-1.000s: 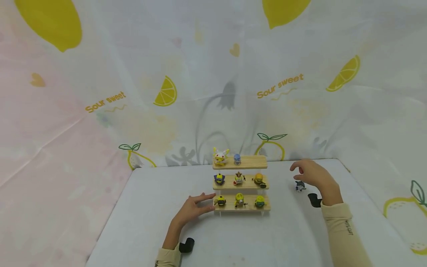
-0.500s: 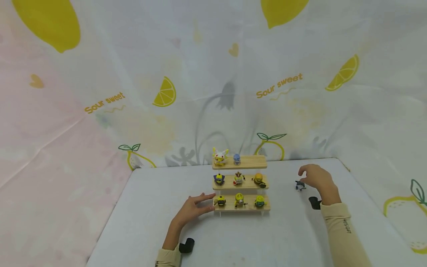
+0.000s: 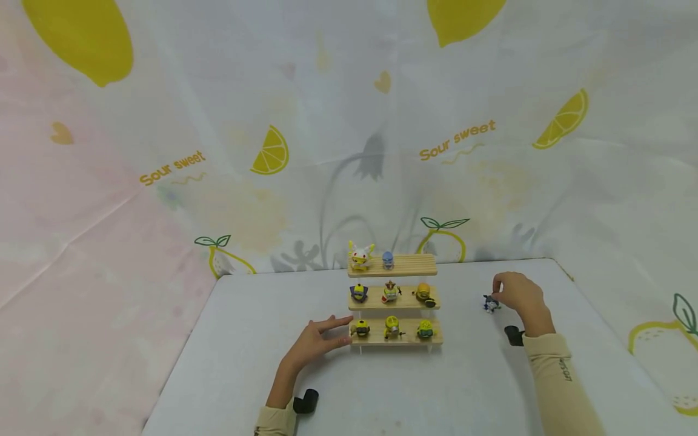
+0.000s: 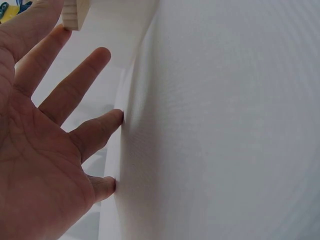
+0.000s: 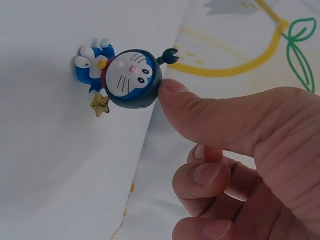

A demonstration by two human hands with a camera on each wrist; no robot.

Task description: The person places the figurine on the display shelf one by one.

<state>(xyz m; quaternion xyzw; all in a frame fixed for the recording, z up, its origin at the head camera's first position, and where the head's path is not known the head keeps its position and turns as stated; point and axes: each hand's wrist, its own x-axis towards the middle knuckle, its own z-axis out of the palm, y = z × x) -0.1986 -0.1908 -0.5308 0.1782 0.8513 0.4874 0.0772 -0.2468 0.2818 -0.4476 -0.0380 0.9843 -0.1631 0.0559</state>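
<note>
A small blue-and-white Doraemon figurine with a dark round cap and a gold star stands on the white table right of the rack. My right hand holds its head from above. The thumb tip lies against the head in the right wrist view; the index fingertip is hidden, and the other fingers curl. My left hand rests with spread, straight fingers at the left end of the three-tier wooden rack. In the left wrist view, a fingertip meets the corner of a wooden board.
On the bottom and middle tiers stand several yellow minion figurines. The top tier bears a white-and-yellow eared figurine and a small blue one. A lemon-print cloth hangs behind the white table.
My right hand has come down and its fingers have closed in on the Doraemon figurine's head. The left hand keeps its place at the rack.
</note>
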